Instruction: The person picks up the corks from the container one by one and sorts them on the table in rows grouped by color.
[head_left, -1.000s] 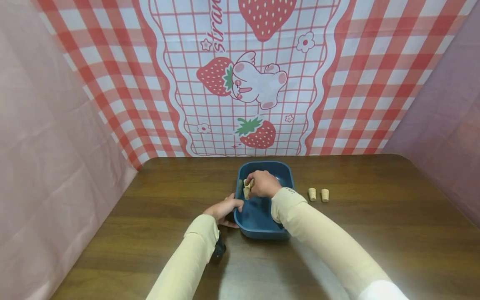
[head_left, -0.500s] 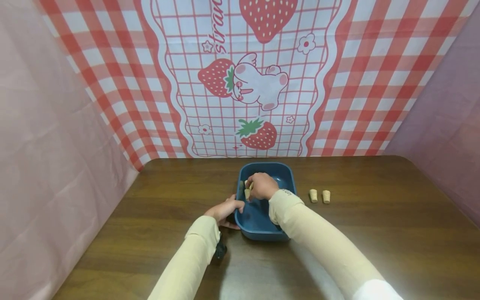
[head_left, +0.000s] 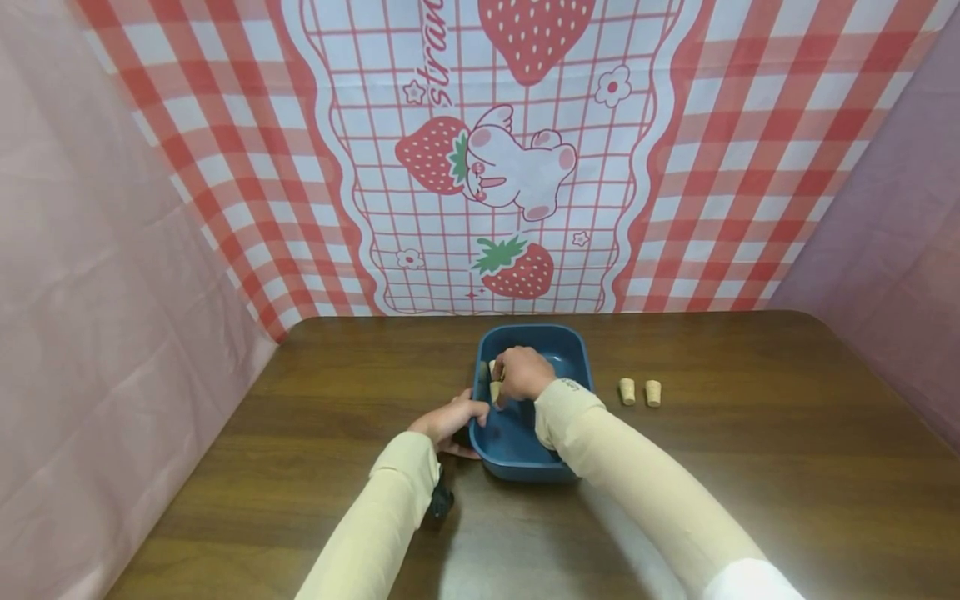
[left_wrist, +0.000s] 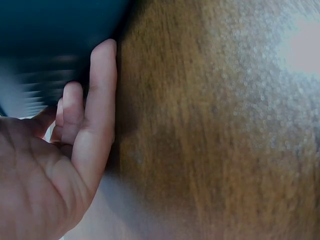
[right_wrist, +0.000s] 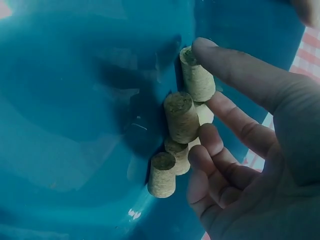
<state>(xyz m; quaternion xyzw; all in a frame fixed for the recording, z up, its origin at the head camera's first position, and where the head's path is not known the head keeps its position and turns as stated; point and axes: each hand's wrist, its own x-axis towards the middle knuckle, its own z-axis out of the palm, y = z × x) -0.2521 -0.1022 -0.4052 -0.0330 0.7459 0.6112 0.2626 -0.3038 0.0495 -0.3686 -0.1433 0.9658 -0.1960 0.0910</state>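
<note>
A blue rectangular bin (head_left: 525, 472) stands on the wooden table. My left hand (head_left: 452, 421) holds its left side, thumb over the rim and fingers along the outer wall; in the left wrist view those fingers (left_wrist: 102, 90) lie at the foot of the wall. Inside the bin, my right hand (head_left: 525, 373) pinches a tapered cork (right_wrist: 198, 80) between thumb and index finger, the thumb at its darker end. Right below it, several more corks (right_wrist: 181, 117) stand bunched along the wall, with the other fingers curled beside them. In the head view my right hand partly covers the corks.
Two corks, a left one (head_left: 627, 392) and a right one (head_left: 653, 394), stand on the table (head_left: 750, 433) to the right of the bin. A red-and-white checked cloth (head_left: 720, 167) hangs behind the table, with plain pinkish cloth (head_left: 135, 275) at the left side.
My right hand has shifted slightly within the bin, lowering the pinched cork toward the others by the left wall. The left hand keeps its hold, and the two corks outside stay put.
</note>
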